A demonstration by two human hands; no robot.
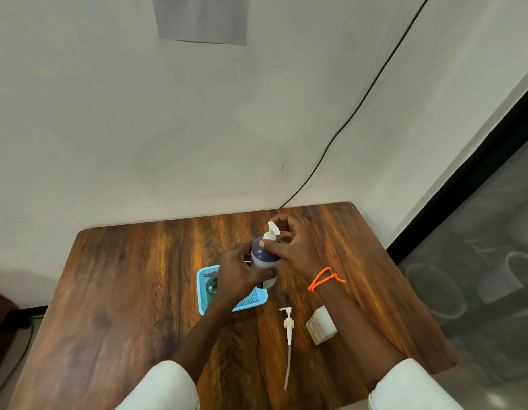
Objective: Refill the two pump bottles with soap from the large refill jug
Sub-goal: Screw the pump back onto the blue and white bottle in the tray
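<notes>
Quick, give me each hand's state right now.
Left hand: grips the body of the pump bottle.
Right hand: fingers curled round the bottle's pump head.

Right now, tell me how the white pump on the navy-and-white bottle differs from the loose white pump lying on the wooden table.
The white pump on the navy-and-white bottle stands upright in the bottle's neck, with the right hand around it; the loose white pump lies flat on the wooden table, untouched. The mounted pump's tube is hidden; the loose pump's long dip tube is fully exposed. Both are white with a curved spout.
</notes>
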